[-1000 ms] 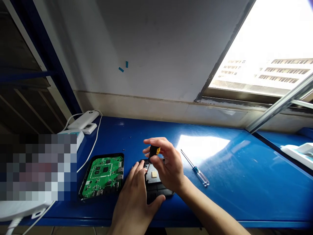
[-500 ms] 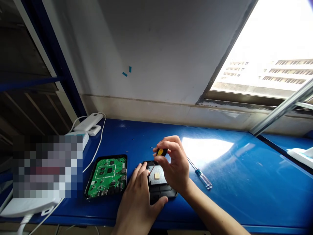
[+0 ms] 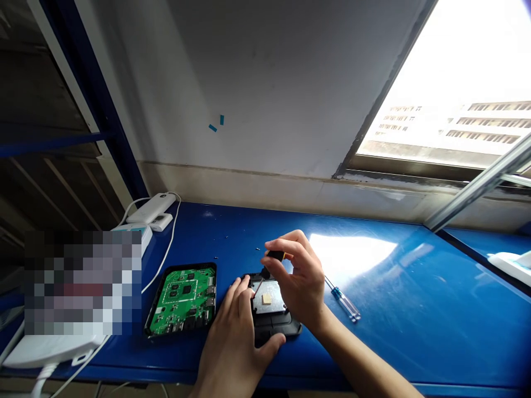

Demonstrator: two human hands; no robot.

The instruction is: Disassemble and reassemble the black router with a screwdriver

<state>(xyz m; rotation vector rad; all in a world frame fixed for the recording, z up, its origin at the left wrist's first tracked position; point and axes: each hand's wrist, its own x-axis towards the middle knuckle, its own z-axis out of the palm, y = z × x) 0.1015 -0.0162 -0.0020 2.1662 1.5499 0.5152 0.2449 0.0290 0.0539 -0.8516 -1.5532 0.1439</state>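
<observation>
My right hand pinches the black and yellow handle of a short screwdriver. Its thin shaft slants down to the far left corner of a black plastic cover, close to my left fingertips. Fixed inside the cover is a silver metal plate with a small beige square pad on it. My left hand holds the cover against the table, fingers along its left side and thumb across its near edge. Left of that hand lies a green circuit board in a black case half.
A screwdriver with a clear blue handle lies to the right on the blue table. Several small screws are scattered behind the cover. At left stand a white power strip, a white cable and a blurred-out object.
My right hand has turned the screwdriver handle, so its black side now faces me instead of the yellow mark. My left hand and the cover stay in place.
</observation>
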